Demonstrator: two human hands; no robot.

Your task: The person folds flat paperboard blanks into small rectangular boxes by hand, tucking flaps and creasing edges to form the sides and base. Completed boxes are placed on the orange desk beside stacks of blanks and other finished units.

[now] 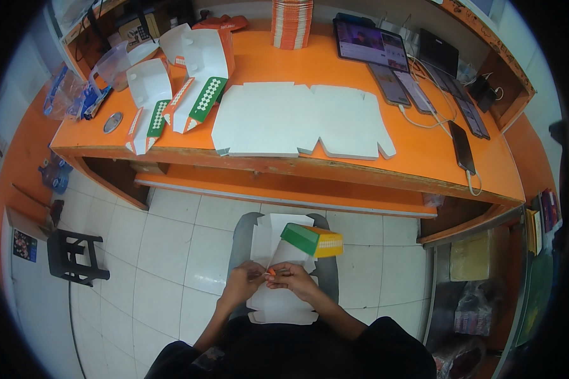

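A partly folded white cardboard box blank [283,252] with a green and yellow-orange flap [313,239] lies over my lap. My left hand [243,280] and my right hand [293,278] meet at its near middle, both pinching a small orange tab of the blank between the fingertips. A flat stack of white unfolded box blanks [297,120] lies on the orange counter [423,158] ahead of me. Two folded boxes [183,82] with green, orange and white patterned flaps stand at the counter's left.
A tall stack of orange-edged blanks [292,24] stands at the back. A tablet [371,43], several phones [423,88] with cables and a laptop [439,52] lie on the right. A black stool [74,256] stands on the white tiled floor at left.
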